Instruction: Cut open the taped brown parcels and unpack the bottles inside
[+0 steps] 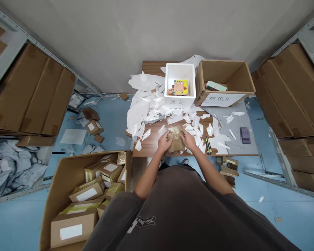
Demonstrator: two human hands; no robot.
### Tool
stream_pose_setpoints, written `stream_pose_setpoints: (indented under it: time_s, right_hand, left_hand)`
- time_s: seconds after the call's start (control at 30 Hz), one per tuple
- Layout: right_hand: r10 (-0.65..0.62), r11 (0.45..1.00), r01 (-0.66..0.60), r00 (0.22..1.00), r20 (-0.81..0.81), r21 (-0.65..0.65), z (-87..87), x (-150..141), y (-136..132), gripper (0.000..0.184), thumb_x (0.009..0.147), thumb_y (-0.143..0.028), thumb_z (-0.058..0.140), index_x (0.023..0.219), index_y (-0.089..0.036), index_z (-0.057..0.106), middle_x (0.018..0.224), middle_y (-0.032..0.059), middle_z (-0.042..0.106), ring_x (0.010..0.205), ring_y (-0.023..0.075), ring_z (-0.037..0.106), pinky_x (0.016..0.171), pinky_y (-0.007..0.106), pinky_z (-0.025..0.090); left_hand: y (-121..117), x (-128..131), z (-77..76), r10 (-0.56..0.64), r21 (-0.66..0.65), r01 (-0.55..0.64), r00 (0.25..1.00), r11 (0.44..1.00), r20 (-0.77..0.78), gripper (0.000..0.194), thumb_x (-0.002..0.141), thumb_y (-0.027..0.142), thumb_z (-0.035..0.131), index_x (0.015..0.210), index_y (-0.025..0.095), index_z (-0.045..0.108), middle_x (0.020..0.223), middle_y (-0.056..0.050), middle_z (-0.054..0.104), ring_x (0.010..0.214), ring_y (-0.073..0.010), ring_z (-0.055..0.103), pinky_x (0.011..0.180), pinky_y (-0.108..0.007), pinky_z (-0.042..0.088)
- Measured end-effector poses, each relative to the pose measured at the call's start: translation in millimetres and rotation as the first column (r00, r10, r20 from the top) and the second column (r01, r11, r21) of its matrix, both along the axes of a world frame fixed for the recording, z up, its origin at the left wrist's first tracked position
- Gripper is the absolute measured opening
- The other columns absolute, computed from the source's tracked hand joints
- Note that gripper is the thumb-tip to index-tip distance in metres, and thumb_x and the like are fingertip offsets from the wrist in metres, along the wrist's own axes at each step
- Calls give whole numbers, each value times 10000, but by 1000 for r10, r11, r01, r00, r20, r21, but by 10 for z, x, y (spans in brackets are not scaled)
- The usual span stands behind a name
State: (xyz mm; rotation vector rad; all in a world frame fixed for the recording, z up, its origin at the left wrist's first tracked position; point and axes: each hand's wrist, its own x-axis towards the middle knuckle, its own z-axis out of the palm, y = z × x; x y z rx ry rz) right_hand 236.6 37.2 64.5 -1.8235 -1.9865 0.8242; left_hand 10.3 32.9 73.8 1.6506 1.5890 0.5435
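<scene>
On the left, one shelf (35,146) carries big brown cartons (34,94), and below them lies a heap of grey-white bags (13,167). Next comes one large open carton (48,209), near the left end of the worktop (151,148); it contains more than seven taped brown parcels (111,171), but they overlap, so I cannot count them exactly. On the worktop, many torn white papers (140,113) are spread, around two containers and also in front of them. The first container is one white box (180,101), which has inside one yellow box (184,83) and some smaller things that are not clear. Before it, the left hand (165,142) is clamped on the left side of one small brown package (176,143), and the right hand (187,140) is clamped on its right side; the package lies near the front edge. The second container, one brown carton (225,99), stands just beside the white box and holds one pale green box (216,86). Further right there are one yellow-black cutter (208,145) and one dark purple object (245,135), which is blurred.
</scene>
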Motion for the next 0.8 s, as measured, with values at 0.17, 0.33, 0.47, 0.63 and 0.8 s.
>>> stream_pose_setpoints:
  time_s: [0.17, 0.33, 0.47, 0.63, 0.8]
  right_hand:
    - [-59, 963, 75, 996, 67, -258, 42, -52, 434, 536, 1128, -466, 442, 1573, -186, 548, 1226, 164, 798, 1120, 358, 748, 1005, 437, 546]
    - [-46, 983, 47, 999, 8, -179, 19, 184, 188, 659, 1081, -406, 499, 1706, -215, 408, 1311, 147, 781, 1135, 345, 756, 1013, 457, 575]
    - [118, 980, -134, 986, -114, -145, -38, 370, -404, 873, 910, -306, 701, 1727, -284, 392, 1608, 104, 611, 1322, 339, 692, 1066, 463, 590]
    - [74, 988, -95, 982, -173, -120, -67, 255, -584, 689, 1027, -378, 591, 1700, -317, 455, 1583, 85, 641, 1381, 319, 665, 1100, 498, 581]
    - [-109, 993, 101, 984, -139, -65, 40, 147, 112, 526, 1135, -527, 398, 1512, -283, 672, 1399, 89, 764, 1263, 334, 720, 1111, 501, 557]
  left_hand:
    - [286, 175, -23, 20, -229, -29, 999, 973, -39, 706, 1044, 478, 592, 1685, 231, 428, 1531, -157, 674, 1345, -374, 684, 1138, -510, 537]
    - [202, 130, -69, 51, -45, -53, 997, 998, -50, 744, 1038, 502, 622, 1687, 203, 412, 1728, -193, 444, 1578, -364, 465, 1265, -524, 433]
    - [-209, -29, -115, -153, -1, 153, 988, 988, 2, 834, 876, 455, 843, 1615, 230, 529, 1734, -163, 427, 1587, -368, 451, 1284, -506, 432]
    - [-385, -39, -111, -188, -72, 190, 982, 979, 34, 723, 918, 265, 774, 1609, 274, 563, 1731, -110, 460, 1495, -322, 573, 1201, -442, 526]
    - [85, 25, 11, 24, -12, -24, 1000, 1000, 19, 544, 1040, 463, 670, 1556, 298, 623, 1502, -69, 707, 1187, -286, 751, 1100, -412, 574]
